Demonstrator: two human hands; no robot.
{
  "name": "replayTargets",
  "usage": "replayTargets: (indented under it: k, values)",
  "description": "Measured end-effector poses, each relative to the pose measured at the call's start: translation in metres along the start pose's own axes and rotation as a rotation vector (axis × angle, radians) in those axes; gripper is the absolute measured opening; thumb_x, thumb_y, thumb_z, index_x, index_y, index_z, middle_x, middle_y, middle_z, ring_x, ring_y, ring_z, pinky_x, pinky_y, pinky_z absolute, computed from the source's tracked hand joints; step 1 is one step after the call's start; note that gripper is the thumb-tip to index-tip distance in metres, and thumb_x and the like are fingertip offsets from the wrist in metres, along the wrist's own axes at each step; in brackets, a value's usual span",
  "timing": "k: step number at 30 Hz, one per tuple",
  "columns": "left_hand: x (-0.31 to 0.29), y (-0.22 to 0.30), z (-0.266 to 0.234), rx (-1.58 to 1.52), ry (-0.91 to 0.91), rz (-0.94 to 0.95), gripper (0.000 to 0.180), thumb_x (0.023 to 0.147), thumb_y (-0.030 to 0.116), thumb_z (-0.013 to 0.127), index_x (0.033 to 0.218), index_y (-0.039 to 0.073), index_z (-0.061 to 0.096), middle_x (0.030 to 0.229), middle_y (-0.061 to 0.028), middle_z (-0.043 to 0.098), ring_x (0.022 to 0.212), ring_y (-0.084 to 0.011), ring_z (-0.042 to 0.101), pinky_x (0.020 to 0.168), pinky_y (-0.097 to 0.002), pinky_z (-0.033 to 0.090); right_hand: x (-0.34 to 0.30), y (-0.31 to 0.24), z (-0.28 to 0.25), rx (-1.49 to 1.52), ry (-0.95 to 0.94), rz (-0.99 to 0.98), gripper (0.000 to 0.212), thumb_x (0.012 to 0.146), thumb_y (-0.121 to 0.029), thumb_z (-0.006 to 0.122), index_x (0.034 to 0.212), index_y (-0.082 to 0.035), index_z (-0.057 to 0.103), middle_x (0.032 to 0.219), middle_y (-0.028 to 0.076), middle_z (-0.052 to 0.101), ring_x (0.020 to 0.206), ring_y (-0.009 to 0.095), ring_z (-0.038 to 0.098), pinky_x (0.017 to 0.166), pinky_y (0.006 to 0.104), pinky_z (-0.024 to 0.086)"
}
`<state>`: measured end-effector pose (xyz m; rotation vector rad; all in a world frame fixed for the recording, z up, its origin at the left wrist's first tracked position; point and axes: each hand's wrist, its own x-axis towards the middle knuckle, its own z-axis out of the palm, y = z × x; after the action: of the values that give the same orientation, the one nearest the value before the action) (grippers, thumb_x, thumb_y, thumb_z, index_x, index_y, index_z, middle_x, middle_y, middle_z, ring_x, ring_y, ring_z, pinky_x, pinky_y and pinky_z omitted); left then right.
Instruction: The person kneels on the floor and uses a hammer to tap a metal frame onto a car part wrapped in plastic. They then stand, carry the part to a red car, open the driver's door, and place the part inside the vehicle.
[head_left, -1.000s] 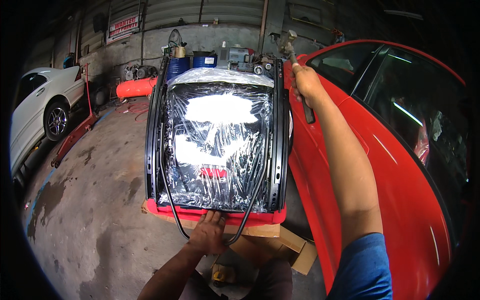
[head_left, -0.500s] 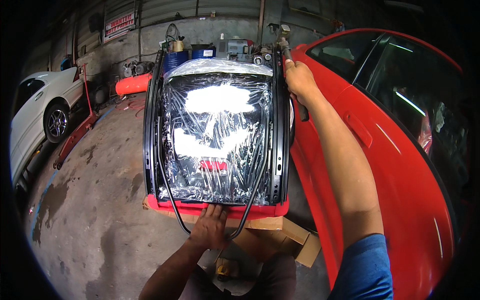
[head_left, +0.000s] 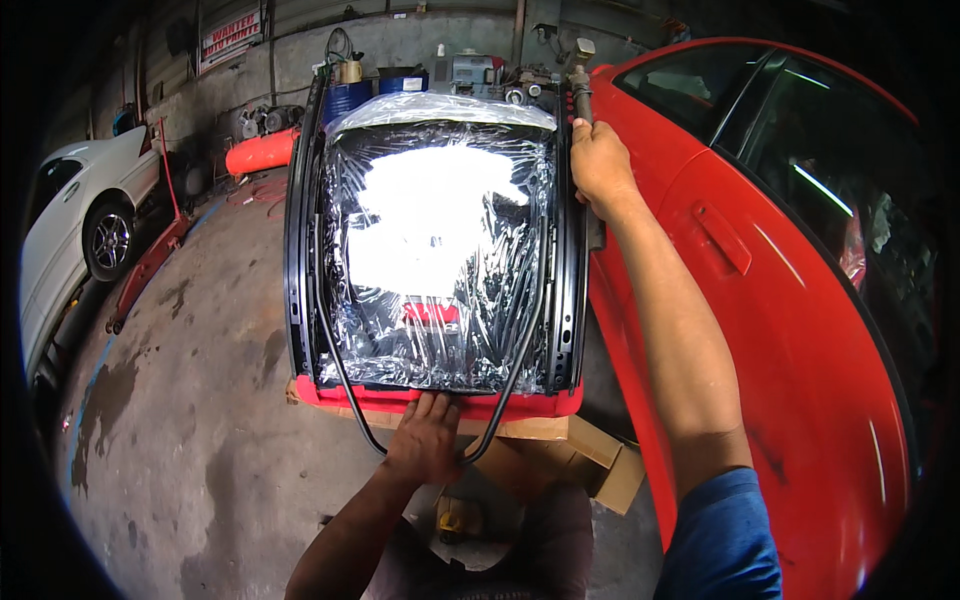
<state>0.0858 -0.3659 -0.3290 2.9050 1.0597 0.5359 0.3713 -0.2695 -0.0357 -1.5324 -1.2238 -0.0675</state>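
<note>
A red car roof panel [head_left: 440, 402] stands upside down on flattened cardboard boxes [head_left: 590, 462] on the concrete workshop floor [head_left: 200, 400], its underside facing the camera. Set into it is a black sunroof frame [head_left: 296, 240] whose glass is covered in crinkled clear plastic wrap [head_left: 440, 240] that glares white under the light. A thin black drain hose [head_left: 340, 370] loops down along each side of the frame and past the panel's lower edge. The left hand [head_left: 425, 445] lies flat, fingers spread, pressing on the panel's near red edge between the two hose ends; its grip is open, closed on nothing. The right hand [head_left: 598, 165] reaches out along the frame's right rail, its grip wrapped tight around the handle of a hammer [head_left: 580, 75] whose head points up at the frame's far corner. Just beside the right arm stands a red car [head_left: 800, 300], its door close to the panel. Well apart at the left are a white car [head_left: 80, 210], a red floor jack [head_left: 150, 260] and an orange air tank [head_left: 262, 152]; blue drums [head_left: 350, 98] stand against the back wall.
</note>
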Motion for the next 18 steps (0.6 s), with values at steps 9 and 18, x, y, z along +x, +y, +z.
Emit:
replayTargets:
  k: [9,18]
  values:
    - [0.002,0.001,-0.002,0.015,-0.045,-0.04,0.081,0.067,0.03,0.076,0.136,-0.009,0.056,0.143,-0.0247,0.054,0.138,-0.0394,0.046,0.118,-0.0525,0.036,-0.057,0.038,0.002,-0.02,-0.019,-0.01,0.048,0.109,-0.037,0.045,0.106,0.009,0.057,0.098,0.04,0.067,0.094,0.057,0.066,0.082,0.0583,0.052]
    - [0.001,0.0,-0.001,-0.016,-0.035,-0.011,0.085,0.066,0.034,0.08,0.136,-0.008,0.056,0.138,-0.0225,0.054,0.134,-0.0385,0.048,0.115,-0.0504,0.039,-0.16,0.046,-0.005,0.013,0.004,0.043,0.033,0.111,-0.027,0.047,0.098,0.003,0.052,0.076,0.03,0.064,0.069,0.047,0.065,0.062,0.0532,0.048]
